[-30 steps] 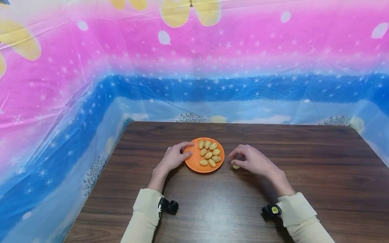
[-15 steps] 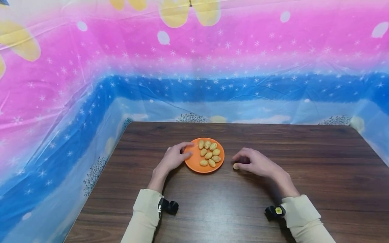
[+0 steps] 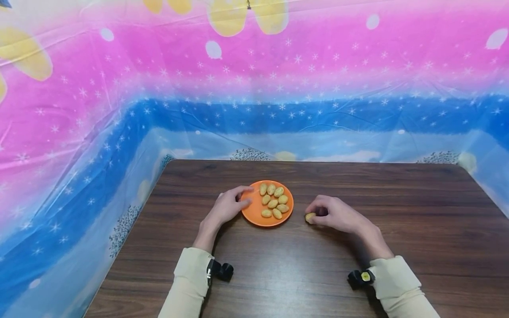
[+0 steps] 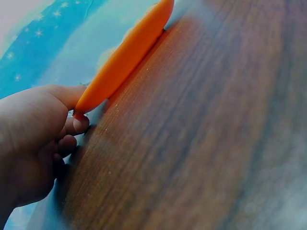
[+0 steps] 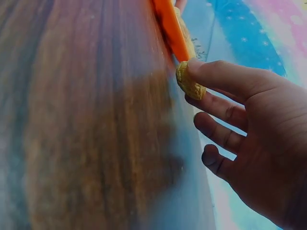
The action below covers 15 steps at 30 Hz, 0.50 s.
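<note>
In the head view an orange plate (image 3: pixel 254 217) holds several yellow-tan, oval, nut-like pieces (image 3: pixel 272 203), mostly on its right side. My left hand (image 3: pixel 227 206) grips the plate's left rim, the thumb over the edge and fingers at the side; the left wrist view shows the rim (image 4: pixel 125 61) between thumb and fingers. To the plate's right, my right hand (image 3: pixel 341 213) pinches one rough-surfaced oval piece (image 5: pixel 188 82) between thumb and fingertips, low over the table and apart from the plate. Its other fingers are spread loosely. The exact kind of the pieces cannot be made out.
A dark wood-grain table (image 3: pixel 254 282) lies under both hands. Behind it and on the left hangs a pink and blue cloth (image 3: pixel 278 79) with snowflakes. Black devices are strapped at the left wrist (image 3: pixel 226 271) and right wrist (image 3: pixel 355 279).
My right hand has shifted slightly right and toward me, and more of the pinched piece shows between the fingertips. The left hand and the plate stay put.
</note>
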{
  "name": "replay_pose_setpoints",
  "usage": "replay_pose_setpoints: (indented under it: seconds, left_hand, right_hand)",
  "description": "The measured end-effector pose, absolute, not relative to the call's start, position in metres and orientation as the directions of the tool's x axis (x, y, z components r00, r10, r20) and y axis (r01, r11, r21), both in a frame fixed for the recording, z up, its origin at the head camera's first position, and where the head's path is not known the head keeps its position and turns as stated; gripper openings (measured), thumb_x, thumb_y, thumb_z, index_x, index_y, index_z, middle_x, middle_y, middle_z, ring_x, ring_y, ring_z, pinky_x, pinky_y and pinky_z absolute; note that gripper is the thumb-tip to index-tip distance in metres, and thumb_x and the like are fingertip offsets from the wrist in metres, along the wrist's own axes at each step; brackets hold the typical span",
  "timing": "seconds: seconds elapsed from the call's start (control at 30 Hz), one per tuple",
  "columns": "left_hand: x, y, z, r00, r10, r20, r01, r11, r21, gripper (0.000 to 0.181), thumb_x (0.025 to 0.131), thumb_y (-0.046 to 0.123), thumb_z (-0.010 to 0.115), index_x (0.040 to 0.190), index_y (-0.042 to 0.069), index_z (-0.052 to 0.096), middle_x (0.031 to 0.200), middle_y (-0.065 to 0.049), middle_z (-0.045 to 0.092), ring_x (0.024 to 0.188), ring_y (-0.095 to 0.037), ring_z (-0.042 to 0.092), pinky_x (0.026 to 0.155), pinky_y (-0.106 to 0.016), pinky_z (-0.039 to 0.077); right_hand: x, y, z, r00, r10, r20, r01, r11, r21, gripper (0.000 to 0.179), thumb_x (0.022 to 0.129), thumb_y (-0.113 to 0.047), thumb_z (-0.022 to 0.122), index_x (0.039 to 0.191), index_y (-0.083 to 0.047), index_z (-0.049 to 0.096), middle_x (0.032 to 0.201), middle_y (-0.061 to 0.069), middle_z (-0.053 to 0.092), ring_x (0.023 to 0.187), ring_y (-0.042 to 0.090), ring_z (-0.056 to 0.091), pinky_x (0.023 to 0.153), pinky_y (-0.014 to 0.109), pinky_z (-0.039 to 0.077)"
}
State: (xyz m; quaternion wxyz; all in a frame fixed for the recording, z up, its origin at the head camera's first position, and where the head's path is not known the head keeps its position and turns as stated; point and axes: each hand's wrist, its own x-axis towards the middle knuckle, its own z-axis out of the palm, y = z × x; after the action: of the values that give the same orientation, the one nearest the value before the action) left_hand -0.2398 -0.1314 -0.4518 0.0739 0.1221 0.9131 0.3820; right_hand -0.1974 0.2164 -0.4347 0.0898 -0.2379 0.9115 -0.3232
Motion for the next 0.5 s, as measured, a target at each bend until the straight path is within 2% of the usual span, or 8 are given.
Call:
replay_pose_setpoints:
  seconds: [0.1,0.3,0.5]
  left_hand:
    - [-0.24,-0.131,-0.452,-0.959,0.279,-0.042,0.166,0.677,0.717,0.037,0.098,0.037,0.061,0.135,0.033,0.06,0.083,-0.004,0.047,0.083,-0.023,0.042,0.083,-0.042,0.027]
    - [-0.24,-0.132,-0.452,-0.957,0.287,-0.04,0.173,0.674,0.718,0.038,0.098,0.037,0.061,0.136,0.032,0.06,0.082,-0.003,0.046,0.08,-0.022,0.041,0.085,-0.042,0.025]
    - [-0.24,-0.132,-0.453,-0.956,0.289,-0.04,0.173,0.673,0.719,0.038,0.098,0.037,0.061,0.136,0.032,0.06,0.085,-0.003,0.049,0.087,-0.023,0.042,0.085,-0.043,0.026]
  right_hand:
    - [-0.198,0.213,-0.432,-0.869,-0.495,0.001,-0.385,0.674,-0.63,0.02,0.093,-0.033,0.071,0.11,-0.025,0.074,0.104,-0.013,0.063,0.09,0.011,0.058,0.077,0.028,0.047]
    - [-0.201,0.206,-0.424,-0.864,-0.503,0.03,-0.408,0.663,-0.627,0.019,0.093,-0.031,0.071,0.11,-0.022,0.074,0.101,-0.012,0.062,0.085,0.011,0.056,0.071,0.027,0.046]
    - [-0.204,0.197,-0.418,-0.851,-0.523,0.052,-0.441,0.656,-0.613,0.019,0.093,-0.031,0.07,0.11,-0.023,0.074,0.098,-0.013,0.062,0.08,0.011,0.056,0.067,0.027,0.047]
